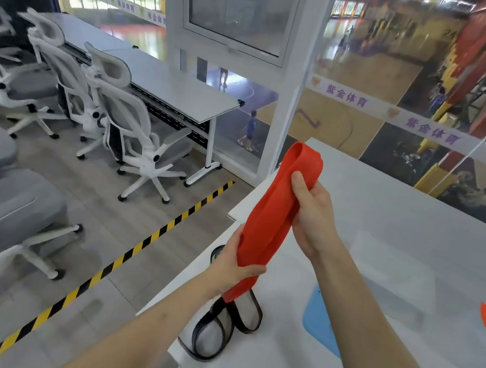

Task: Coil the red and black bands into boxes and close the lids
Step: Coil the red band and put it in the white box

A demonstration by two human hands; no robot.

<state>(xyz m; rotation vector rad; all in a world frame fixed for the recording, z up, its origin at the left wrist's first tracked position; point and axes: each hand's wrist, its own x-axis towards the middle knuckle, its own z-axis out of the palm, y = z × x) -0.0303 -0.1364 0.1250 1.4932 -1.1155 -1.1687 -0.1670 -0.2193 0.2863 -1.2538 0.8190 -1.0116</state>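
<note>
The left hand point(238, 260) curls round the lower end of the folded red band point(271, 215), and the right hand point(309, 214) pinches it higher up, holding it upright above the tabletop point(387, 203). To coil it well, I'd lay the layers flat and roll tightly from one end, small enough for what looks like a clear box point(393, 274) at 3 o'clock. The black band point(258, 315) lies at 6 o'clock, untouched.

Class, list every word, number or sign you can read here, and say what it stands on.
"紫金体育": purple, repeated along the white banner on the right window.
"紫金体育": far banner behind the left window, small.
Blurred, unreadable: court signs at top.
No text: red band, black band.
</note>
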